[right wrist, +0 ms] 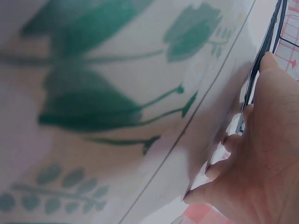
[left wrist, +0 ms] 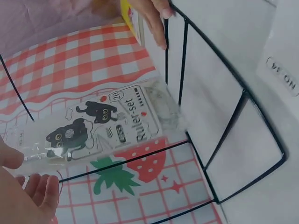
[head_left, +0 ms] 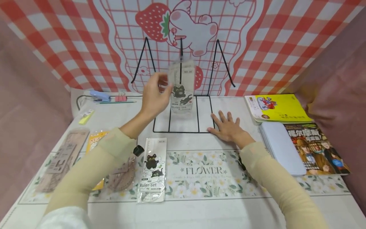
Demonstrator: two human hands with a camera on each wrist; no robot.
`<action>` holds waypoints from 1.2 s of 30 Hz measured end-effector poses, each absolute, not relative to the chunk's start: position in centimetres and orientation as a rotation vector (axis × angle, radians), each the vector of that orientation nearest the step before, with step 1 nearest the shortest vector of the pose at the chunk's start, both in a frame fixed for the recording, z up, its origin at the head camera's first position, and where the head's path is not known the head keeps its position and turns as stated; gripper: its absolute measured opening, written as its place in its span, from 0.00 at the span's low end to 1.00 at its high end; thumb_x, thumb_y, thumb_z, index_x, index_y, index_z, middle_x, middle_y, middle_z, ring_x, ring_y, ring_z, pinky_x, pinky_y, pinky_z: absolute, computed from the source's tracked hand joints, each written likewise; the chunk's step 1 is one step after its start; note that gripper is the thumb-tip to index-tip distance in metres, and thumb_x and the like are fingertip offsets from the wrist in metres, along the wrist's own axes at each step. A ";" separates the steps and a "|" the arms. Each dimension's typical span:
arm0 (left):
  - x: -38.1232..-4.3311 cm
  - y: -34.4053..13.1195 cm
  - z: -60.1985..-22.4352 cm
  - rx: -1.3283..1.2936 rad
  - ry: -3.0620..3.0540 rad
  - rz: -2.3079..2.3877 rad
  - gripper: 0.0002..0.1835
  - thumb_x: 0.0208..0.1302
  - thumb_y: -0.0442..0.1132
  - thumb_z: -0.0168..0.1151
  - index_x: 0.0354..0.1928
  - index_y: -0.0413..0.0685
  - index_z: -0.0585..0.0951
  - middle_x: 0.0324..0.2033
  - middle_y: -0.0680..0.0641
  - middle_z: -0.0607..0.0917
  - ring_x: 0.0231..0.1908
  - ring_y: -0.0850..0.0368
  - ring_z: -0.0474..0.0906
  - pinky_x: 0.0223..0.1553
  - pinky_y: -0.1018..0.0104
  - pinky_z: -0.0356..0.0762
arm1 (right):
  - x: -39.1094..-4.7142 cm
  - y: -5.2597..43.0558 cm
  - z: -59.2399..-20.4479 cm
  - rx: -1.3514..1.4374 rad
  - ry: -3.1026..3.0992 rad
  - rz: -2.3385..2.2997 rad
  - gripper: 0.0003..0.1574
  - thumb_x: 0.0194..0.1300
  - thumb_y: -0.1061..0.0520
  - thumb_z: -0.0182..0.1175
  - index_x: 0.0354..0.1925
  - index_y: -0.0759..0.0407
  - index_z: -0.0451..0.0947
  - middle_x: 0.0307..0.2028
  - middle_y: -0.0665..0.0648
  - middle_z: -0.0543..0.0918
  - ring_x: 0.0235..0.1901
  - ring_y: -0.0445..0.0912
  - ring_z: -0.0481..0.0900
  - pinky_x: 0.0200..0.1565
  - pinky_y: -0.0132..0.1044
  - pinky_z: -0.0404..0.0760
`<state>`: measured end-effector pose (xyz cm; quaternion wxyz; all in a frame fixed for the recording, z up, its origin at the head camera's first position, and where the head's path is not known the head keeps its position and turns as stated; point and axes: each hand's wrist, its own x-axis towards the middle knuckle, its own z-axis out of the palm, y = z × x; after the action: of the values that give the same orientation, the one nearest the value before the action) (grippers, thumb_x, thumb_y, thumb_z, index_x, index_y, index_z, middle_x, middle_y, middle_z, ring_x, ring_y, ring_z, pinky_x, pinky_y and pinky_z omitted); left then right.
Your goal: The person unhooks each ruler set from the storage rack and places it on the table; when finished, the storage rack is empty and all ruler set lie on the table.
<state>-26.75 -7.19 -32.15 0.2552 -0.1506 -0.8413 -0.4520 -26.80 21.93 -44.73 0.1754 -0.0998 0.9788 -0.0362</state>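
A black wire display rack (head_left: 176, 132) stands at the back of the table. From its middle hook hangs a clear packet, a ruler set (head_left: 182, 100) printed with black cats, slightly blurred in the head view. My left hand (head_left: 156, 93) is beside the packet's left edge, fingers loosely bent; in the left wrist view the thumb and fingers (left wrist: 44, 193) stand apart near its top. With fingers spread, my right hand (head_left: 228, 128) rests flat on the table, its fingertips at the right side of the rack's base. Another ruler set (head_left: 152, 170) lies in front of the rack.
Pinkish packets (head_left: 65, 156) and an orange packet (head_left: 97, 138) lie at left, partly behind the left sleeve. A blue stapler (head_left: 100, 95) and pink binder clip (head_left: 121, 97) are at the back left. Right are a yellow book (head_left: 283, 108), a pale case (head_left: 281, 148) and a dark-covered book (head_left: 317, 149).
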 end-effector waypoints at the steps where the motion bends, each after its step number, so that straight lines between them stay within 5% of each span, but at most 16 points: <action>1: -26.9 -7.1 -31.9 -0.413 -2.277 -1.240 0.15 0.65 0.34 0.60 0.52 0.38 0.74 0.45 0.40 0.82 0.44 0.50 0.81 0.46 0.63 0.83 | -26.8 21.9 -44.7 -0.283 2.773 -0.105 0.51 0.67 0.22 0.32 0.77 0.40 0.30 0.78 0.60 0.30 0.75 0.69 0.27 0.68 0.77 0.33; 36: -25.6 -7.0 -30.4 -0.388 -2.192 -1.554 0.06 0.66 0.31 0.58 0.42 0.35 0.74 0.33 0.46 0.78 0.32 0.62 0.73 0.30 0.76 0.76 | -26.8 21.7 -44.8 -0.273 2.779 -0.093 0.51 0.67 0.22 0.32 0.77 0.39 0.30 0.78 0.60 0.31 0.75 0.68 0.28 0.69 0.77 0.35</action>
<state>-25.57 -7.01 -30.41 0.2117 -0.1398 -0.7891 -0.5594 -26.79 21.71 -44.79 0.1732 -0.0962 0.9796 -0.0329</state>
